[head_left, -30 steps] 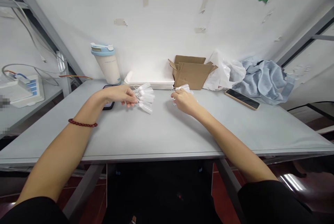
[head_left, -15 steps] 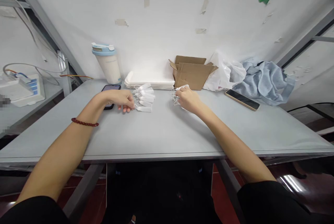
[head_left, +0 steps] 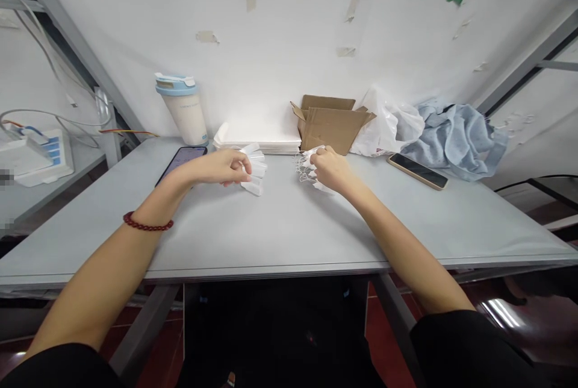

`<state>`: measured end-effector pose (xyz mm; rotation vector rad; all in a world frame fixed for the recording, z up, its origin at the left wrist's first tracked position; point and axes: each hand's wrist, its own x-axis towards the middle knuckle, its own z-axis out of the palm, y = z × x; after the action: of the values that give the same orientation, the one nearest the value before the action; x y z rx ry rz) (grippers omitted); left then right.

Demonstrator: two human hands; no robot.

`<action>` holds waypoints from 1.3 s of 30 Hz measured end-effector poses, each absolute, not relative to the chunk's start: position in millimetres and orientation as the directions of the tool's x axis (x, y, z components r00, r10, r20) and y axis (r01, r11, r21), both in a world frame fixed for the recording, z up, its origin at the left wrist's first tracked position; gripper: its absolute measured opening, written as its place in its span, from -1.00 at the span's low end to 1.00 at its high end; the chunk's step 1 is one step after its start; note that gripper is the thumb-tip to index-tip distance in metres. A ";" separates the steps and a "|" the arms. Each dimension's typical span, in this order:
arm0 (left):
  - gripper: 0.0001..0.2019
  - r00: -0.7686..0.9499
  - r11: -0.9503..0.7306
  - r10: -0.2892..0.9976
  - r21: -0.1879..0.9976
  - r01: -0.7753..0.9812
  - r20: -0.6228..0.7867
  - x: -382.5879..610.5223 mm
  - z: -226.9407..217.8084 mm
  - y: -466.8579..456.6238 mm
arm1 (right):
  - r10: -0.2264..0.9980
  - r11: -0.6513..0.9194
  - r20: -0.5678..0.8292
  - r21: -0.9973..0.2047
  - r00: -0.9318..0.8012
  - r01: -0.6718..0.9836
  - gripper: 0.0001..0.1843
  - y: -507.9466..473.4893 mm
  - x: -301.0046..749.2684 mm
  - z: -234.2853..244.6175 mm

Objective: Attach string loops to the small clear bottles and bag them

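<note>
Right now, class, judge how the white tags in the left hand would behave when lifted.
Probably light: the left hand pinches the bunch of white tags with fingertips. Likely splay, not lift as one block: they fan out. Possibly tangle: string loops stick out of the right hand.

Light: bright, even, indoor. Hot spot: white wall (head_left: 266, 99) just beyond the hands, bleaching the white tags (head_left: 255, 170) gripped in left hand (head_left: 226, 166) and right hand (head_left: 327, 168). Shadows: faint, soft, on bench (head_left: 289, 231) beneath both hands; black below the bench edge. Distortion: wide-angle bowing, metal posts (head_left: 76, 44) leaning far left and right of the hands. Focus: sharp centrally, soft toward corners.
</note>
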<state>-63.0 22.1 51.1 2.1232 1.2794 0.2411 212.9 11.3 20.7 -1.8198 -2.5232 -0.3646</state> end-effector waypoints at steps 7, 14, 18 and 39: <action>-0.73 0.589 -0.421 0.785 0.535 0.732 -0.188 -48.3 29.1 22.7 | 0.927 0.282 0.195 0.204 -0.321 0.938 -0.74 12.4 215.4 21.3; -0.78 0.469 -0.376 0.874 0.434 0.819 -0.126 -40.6 29.8 18.4 | 0.922 0.277 0.213 0.216 -0.323 0.936 -0.73 15.3 218.8 20.4; -0.81 0.463 -0.359 0.876 0.464 0.810 -0.131 -38.7 31.0 16.9 | 0.906 0.284 0.259 0.219 -0.336 0.933 -0.72 17.9 219.7 18.9; -0.80 0.452 -0.367 0.892 0.562 0.741 -0.014 -37.7 29.3 17.8 | 0.865 0.438 0.361 -0.204 -0.349 0.875 -0.73 26.3 217.1 11.2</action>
<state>-37.7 17.8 29.3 2.2095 1.3633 0.4024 217.1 26.3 11.2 -1.4722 -2.2807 -0.0341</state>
